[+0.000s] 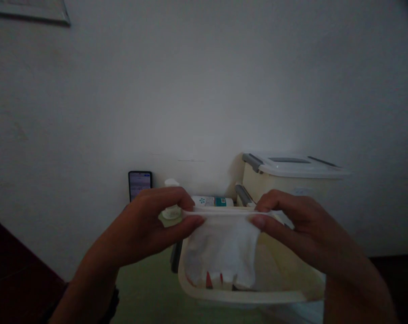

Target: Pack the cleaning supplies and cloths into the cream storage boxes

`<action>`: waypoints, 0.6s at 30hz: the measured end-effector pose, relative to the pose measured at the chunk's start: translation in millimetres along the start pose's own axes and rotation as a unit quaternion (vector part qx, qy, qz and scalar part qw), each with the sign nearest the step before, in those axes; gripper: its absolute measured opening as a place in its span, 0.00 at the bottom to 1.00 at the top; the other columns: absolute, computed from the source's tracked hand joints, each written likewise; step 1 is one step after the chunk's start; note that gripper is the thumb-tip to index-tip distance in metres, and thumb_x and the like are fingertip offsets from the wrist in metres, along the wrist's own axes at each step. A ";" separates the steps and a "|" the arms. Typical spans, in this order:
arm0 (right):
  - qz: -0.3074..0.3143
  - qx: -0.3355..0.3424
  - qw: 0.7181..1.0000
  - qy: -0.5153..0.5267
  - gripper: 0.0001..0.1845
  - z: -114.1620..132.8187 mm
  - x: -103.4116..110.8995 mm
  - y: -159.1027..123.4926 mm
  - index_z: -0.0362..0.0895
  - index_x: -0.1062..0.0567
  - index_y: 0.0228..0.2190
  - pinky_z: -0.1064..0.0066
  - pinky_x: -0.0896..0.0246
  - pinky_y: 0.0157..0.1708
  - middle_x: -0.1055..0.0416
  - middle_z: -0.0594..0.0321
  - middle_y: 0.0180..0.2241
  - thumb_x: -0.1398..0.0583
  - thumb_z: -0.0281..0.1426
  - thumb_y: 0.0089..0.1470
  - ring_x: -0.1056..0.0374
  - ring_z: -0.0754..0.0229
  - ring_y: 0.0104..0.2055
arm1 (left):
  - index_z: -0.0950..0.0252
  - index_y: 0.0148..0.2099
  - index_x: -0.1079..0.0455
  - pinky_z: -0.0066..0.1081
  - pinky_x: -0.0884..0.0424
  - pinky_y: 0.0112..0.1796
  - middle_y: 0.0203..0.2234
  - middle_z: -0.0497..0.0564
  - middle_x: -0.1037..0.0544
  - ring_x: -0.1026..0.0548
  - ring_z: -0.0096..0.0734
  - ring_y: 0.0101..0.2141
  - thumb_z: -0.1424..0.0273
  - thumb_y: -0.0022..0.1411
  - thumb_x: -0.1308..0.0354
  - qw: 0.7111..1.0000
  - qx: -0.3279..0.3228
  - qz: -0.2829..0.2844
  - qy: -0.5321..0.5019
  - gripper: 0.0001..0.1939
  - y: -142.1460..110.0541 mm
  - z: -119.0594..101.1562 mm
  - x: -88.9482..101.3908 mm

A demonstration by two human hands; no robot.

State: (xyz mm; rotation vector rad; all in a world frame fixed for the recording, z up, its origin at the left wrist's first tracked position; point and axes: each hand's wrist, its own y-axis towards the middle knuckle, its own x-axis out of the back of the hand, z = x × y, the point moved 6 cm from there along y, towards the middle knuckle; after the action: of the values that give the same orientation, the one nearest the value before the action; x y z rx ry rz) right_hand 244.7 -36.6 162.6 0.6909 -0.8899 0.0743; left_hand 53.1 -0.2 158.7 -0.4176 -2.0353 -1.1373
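My left hand (153, 220) and my right hand (298, 220) each pinch one end of the top edge of a white cloth (224, 247) between thumb and fingers. That edge is drawn straight between them, and the thin fabric hangs down from it. Its kind does not show clearly. Behind and below the cloth is a pale plastic basin (240, 296). Small red and dark marks show near the cloth's lower edge; I cannot tell whether they are on it or in the basin.
A phone (140, 184) stands upright against the wall at the left. Beyond my hands are a white bottle with a teal label (212, 201) and a white-topped container (172, 182). A lidded storage box (291, 165) stands at the back right. The tabletop (150, 292) is greenish.
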 end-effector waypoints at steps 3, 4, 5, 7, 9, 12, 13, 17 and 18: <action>0.030 0.013 0.999 0.013 0.07 3.7 -11.2 3.2 0.46 0.31 0.27 0.79 0.44 0.27 0.33 0.72 0.23 0.42 0.35 0.56 0.36 0.70 0.26 | 0.65 0.29 0.35 0.21 0.36 0.26 0.22 0.44 0.26 0.30 0.22 0.23 0.68 0.59 0.44 1.000 0.000 0.024 -0.016 0.08 2.8 -2.3 -12.3; 0.039 0.015 0.999 0.014 0.07 4.0 -12.9 3.4 0.46 0.31 0.27 0.79 0.44 0.28 0.33 0.72 0.23 0.42 0.35 0.56 0.36 0.70 0.26 | 0.65 0.28 0.35 0.22 0.36 0.26 0.22 0.43 0.26 0.31 0.22 0.23 0.68 0.59 0.44 0.999 0.002 0.029 -0.020 0.09 2.6 -1.8 -13.1; 0.043 0.015 0.999 0.016 0.08 3.6 -12.9 3.2 0.46 0.31 0.27 0.78 0.44 0.28 0.33 0.72 0.23 0.42 0.35 0.56 0.36 0.70 0.26 | 0.65 0.28 0.36 0.22 0.36 0.26 0.21 0.43 0.27 0.31 0.22 0.22 0.67 0.59 0.44 0.999 0.008 0.028 -0.021 0.09 1.8 0.1 -11.7; 0.042 0.007 0.999 0.025 0.10 0.7 -9.9 2.2 0.46 0.32 0.25 0.78 0.44 0.27 0.34 0.72 0.22 0.42 0.36 0.56 0.37 0.70 0.25 | 0.65 0.27 0.35 0.22 0.37 0.25 0.21 0.44 0.27 0.31 0.22 0.23 0.67 0.58 0.43 0.999 0.027 0.017 -0.025 0.09 -1.1 7.2 -4.3; 0.036 -0.004 0.999 0.037 0.11 -2.5 -6.6 1.6 0.45 0.32 0.24 0.78 0.44 0.27 0.33 0.71 0.22 0.42 0.36 0.55 0.36 0.69 0.25 | 0.65 0.28 0.35 0.23 0.36 0.26 0.22 0.44 0.27 0.30 0.24 0.24 0.68 0.56 0.42 0.998 0.047 0.011 -0.049 0.08 -4.5 16.0 2.7; 0.028 -0.019 0.998 0.043 0.09 -4.1 -8.0 3.3 0.45 0.32 0.25 0.77 0.44 0.26 0.33 0.71 0.22 0.41 0.35 0.54 0.37 0.69 0.25 | 0.65 0.27 0.37 0.21 0.35 0.25 0.24 0.44 0.28 0.31 0.23 0.25 0.70 0.56 0.41 0.988 0.065 0.019 -0.142 0.09 -6.2 25.1 0.7; 0.021 -0.022 0.998 0.046 0.09 -4.0 -9.7 4.3 0.46 0.32 0.25 0.77 0.44 0.26 0.32 0.71 0.23 0.41 0.34 0.54 0.37 0.69 0.25 | 0.64 0.27 0.38 0.20 0.34 0.25 0.25 0.44 0.28 0.31 0.22 0.26 0.71 0.56 0.40 0.981 0.070 0.018 -0.182 0.09 -5.6 26.5 -3.0; -0.024 -0.029 0.994 0.103 0.06 -5.8 -15.7 6.6 0.47 0.34 0.28 0.77 0.41 0.29 0.32 0.70 0.27 0.40 0.31 0.52 0.35 0.67 0.30 | 0.62 0.34 0.39 0.19 0.30 0.30 0.31 0.44 0.29 0.30 0.21 0.30 0.75 0.56 0.39 0.940 0.071 -0.008 -0.333 0.10 0.0 23.8 -20.1; -0.037 -0.033 0.991 0.126 0.06 -7.4 -16.1 6.5 0.48 0.34 0.30 0.76 0.40 0.30 0.33 0.70 0.29 0.40 0.30 0.52 0.35 0.67 0.31 | 0.61 0.36 0.39 0.20 0.30 0.31 0.32 0.43 0.29 0.30 0.20 0.30 0.76 0.56 0.39 0.931 0.066 -0.018 -0.359 0.10 1.4 21.5 -22.5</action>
State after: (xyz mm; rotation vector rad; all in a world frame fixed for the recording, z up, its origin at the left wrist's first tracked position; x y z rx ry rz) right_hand 237.3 -23.8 151.0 0.6368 -0.6205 0.0643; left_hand 59.1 20.1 135.9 -0.8198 -2.7373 -0.9332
